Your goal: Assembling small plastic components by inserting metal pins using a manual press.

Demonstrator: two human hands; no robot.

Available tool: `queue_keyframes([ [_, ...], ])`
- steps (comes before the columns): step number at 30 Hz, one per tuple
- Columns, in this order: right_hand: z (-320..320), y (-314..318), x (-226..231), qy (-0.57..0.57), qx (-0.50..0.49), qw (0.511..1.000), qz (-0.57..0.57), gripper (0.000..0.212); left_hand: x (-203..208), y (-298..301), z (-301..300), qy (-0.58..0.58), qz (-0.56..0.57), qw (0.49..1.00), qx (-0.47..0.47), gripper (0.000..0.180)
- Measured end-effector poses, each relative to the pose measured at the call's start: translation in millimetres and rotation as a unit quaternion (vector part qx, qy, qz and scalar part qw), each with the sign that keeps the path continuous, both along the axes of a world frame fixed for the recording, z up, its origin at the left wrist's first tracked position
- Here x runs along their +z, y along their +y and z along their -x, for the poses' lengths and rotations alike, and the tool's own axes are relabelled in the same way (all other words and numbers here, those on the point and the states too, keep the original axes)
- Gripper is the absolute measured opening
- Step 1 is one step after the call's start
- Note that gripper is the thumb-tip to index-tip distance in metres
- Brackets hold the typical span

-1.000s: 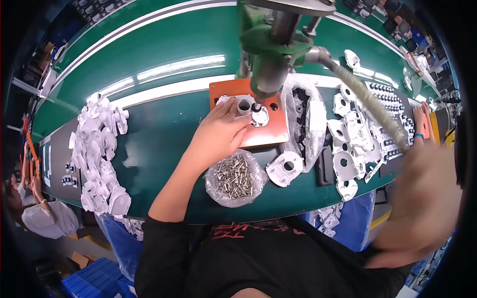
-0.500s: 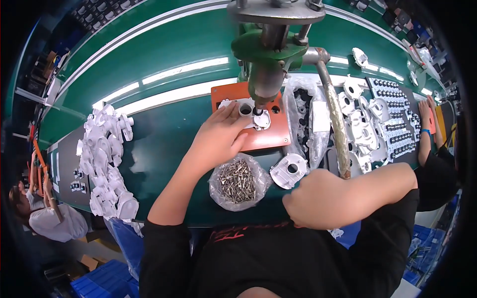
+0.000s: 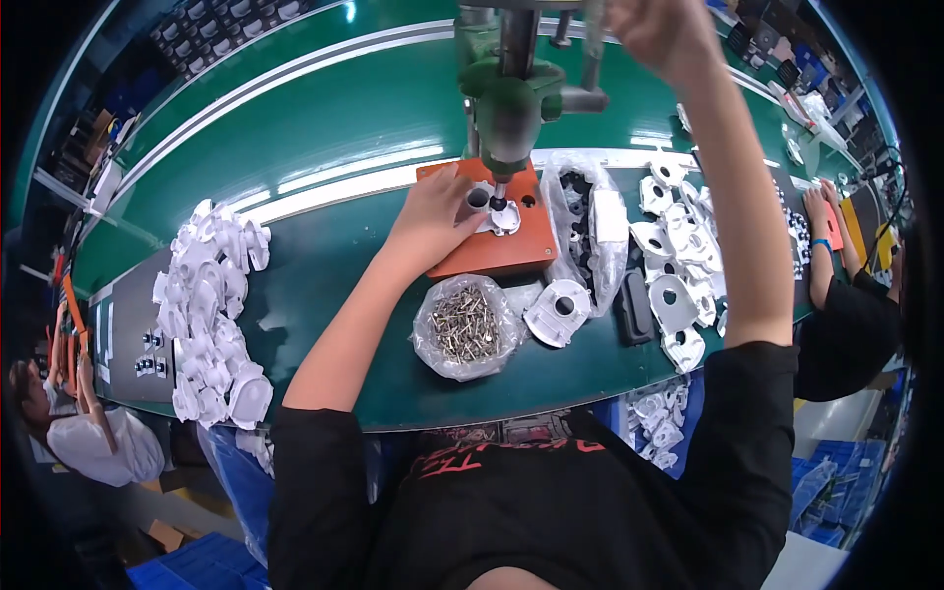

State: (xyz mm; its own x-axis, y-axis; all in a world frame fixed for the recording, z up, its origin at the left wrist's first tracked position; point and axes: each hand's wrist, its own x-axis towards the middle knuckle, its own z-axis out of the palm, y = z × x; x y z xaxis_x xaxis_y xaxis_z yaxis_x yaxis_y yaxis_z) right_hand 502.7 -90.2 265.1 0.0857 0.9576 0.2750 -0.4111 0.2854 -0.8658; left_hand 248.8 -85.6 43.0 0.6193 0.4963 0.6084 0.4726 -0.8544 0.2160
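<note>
My left hand (image 3: 433,218) rests at the orange block (image 3: 497,258), fingers and thumb closed around a white plastic housing part (image 3: 506,218). The part lies on the block under the tip of a green hand press (image 3: 509,128), and a dark round piece is at that tip. At the upper edge of the view my right hand (image 3: 654,34) is raised beside the press lever (image 3: 593,49). Motion smears its fingers, so whether they touch the lever is unclear. Near the block's front edge stand a clear bag of metal screws (image 3: 464,329) and another white housing (image 3: 563,313).
White housings (image 3: 208,315) are heaped at the left. More white parts (image 3: 678,246) lie at the right, near a plastic bag of black parts (image 3: 580,231) and a dark oblong case (image 3: 636,307). Other people sit at both sides, one with an arm (image 3: 821,246) on the bench.
My right hand has gone from low near my chest up to the upper edge. The press lever has swung from down to up. My left hand stays at the part; the view has shifted slightly.
</note>
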Motion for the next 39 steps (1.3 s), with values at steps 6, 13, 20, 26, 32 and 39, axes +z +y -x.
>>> queue_keyframes([
  [6, -19, 30, -57, -0.024, 0.093, 0.988, 0.123, 0.032, 54, -1, -3, 0.163, 0.162, 0.968, 0.098, 0.036],
  [13, -47, -89, -93, -0.613, -0.059, 0.786, 0.042, 0.049, 26, 49, 32, -0.096, 0.118, 0.963, 0.224, 0.038],
  [20, -85, -161, -194, -0.877, -0.047, 0.458, 0.133, 0.05, 58, -15, 91, -0.084, 0.269, 0.944, 0.17, 0.048],
  [26, -130, -162, -226, -0.782, -0.159, 0.576, 0.177, 0.024, 68, -99, 213, -0.076, 0.189, 0.915, 0.349, 0.046],
  [32, -181, -148, -247, -0.463, -0.332, 0.801, 0.186, 0.047, 53, -186, 303, 0.023, 0.274, 0.781, 0.56, 0.043],
  [39, -141, -163, -201, -0.052, -0.135, 0.982, 0.125, 0.033, 24, -170, 308, 0.117, 0.312, 0.8, 0.5, 0.017],
])
